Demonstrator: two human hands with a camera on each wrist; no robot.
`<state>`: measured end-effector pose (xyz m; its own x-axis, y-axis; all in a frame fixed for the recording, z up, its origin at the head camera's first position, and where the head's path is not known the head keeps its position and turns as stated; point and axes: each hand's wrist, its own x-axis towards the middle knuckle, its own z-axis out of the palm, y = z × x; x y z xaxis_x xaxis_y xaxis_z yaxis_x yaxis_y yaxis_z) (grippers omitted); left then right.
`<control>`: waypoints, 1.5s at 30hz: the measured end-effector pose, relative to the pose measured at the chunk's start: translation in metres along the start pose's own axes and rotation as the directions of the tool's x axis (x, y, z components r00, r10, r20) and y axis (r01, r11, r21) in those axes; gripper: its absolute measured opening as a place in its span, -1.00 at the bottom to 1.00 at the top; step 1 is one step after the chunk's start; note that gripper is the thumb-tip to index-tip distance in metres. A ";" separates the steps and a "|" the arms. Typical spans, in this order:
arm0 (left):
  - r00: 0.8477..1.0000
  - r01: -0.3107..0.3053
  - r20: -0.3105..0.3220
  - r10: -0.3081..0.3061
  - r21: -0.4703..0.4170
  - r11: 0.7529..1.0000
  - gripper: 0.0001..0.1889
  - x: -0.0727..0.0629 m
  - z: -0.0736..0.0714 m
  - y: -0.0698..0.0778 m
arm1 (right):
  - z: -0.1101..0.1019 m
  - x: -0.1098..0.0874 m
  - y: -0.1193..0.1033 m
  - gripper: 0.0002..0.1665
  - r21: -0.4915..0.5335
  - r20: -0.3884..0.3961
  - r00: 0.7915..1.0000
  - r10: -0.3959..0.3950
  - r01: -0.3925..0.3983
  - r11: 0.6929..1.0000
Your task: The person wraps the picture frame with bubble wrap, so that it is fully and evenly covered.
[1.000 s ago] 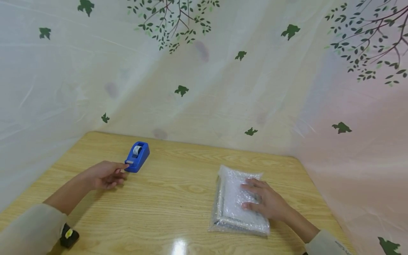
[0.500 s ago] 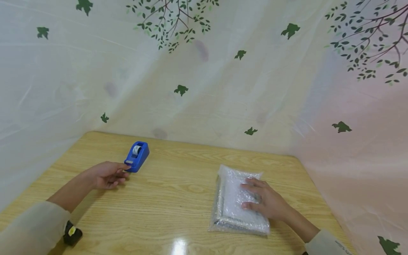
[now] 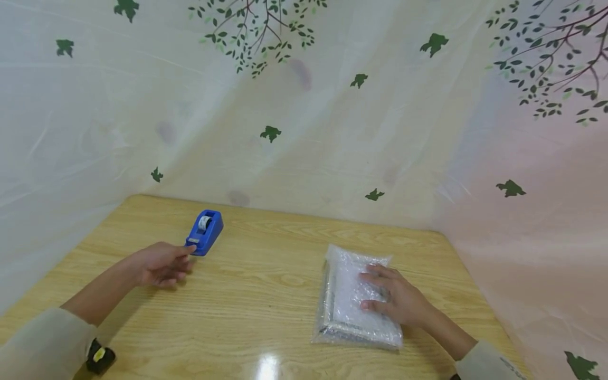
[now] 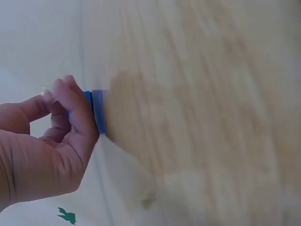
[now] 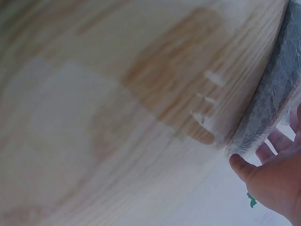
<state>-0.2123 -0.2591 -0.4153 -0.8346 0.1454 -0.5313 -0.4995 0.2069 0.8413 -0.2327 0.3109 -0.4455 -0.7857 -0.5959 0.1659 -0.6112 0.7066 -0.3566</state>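
Note:
A blue tape dispenser (image 3: 209, 237) with a white-cored roll stands toward the back left of the table. My left hand (image 3: 161, 264) reaches its front end, at the cutting edge. In the left wrist view the thumb and forefinger meet at their tips, and a small clear bit of tape (image 4: 45, 88) shows between them; the dispenser is partly hidden behind the fingers. At the right lies a flat, frame-like package (image 3: 347, 301) in bubble wrap. My right hand (image 3: 401, 298) rests on top of it with fingers spread, thumb toward its middle.
The wooden table (image 3: 247, 316) carries a bright light reflection near its front. Behind it and at both sides hangs a pale curtain (image 3: 313, 158) printed with leaves and branches. A dark band with a yellow mark (image 3: 101, 356) sits by the left sleeve.
The left fingertips have shifted very slightly forward at the dispenser's front end, and the other fingers have lowered a little. The right hand, package and dispenser have stayed in place.

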 end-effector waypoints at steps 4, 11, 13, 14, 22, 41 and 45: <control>0.997 -0.077 0.009 0.076 0.127 0.989 -0.64 -0.004 0.007 0.006 | 0.000 0.000 0.000 -0.22 -0.001 -0.002 1.000 -0.002 0.002 1.000; 0.972 -0.233 0.041 0.231 0.295 0.927 -0.74 -0.004 0.016 0.014 | -0.002 0.000 -0.002 -0.23 0.013 -0.004 1.000 0.002 -0.002 1.000; 0.961 -0.277 0.073 0.268 0.311 0.909 -0.77 -0.003 0.018 0.014 | -0.002 0.000 -0.002 -0.22 0.011 -0.002 1.000 0.005 -0.005 1.000; 0.956 -0.294 0.086 0.281 0.312 0.904 -0.78 -0.003 0.020 0.015 | -0.002 0.000 -0.002 -0.22 0.009 0.000 1.000 0.008 -0.008 1.000; 0.929 -0.370 0.156 0.337 0.309 0.876 -0.63 0.002 0.035 0.022 | -0.001 0.000 0.000 -0.21 0.011 0.002 1.000 0.017 -0.017 1.000; 0.865 -0.497 0.183 0.467 0.447 0.744 -0.75 0.020 0.073 0.039 | -0.002 -0.001 -0.003 -0.22 0.008 0.008 1.000 0.016 -0.016 1.000; 0.845 -0.527 0.198 0.497 0.467 0.710 -0.74 0.023 0.079 0.042 | -0.002 -0.001 -0.003 -0.21 0.009 0.011 1.000 0.019 -0.019 1.000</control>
<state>-0.2343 -0.1702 -0.3997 -0.9073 0.4174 -0.0509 0.1937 0.5223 0.8305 -0.2302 0.3103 -0.4423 -0.7957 -0.5871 0.1488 -0.5956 0.7142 -0.3676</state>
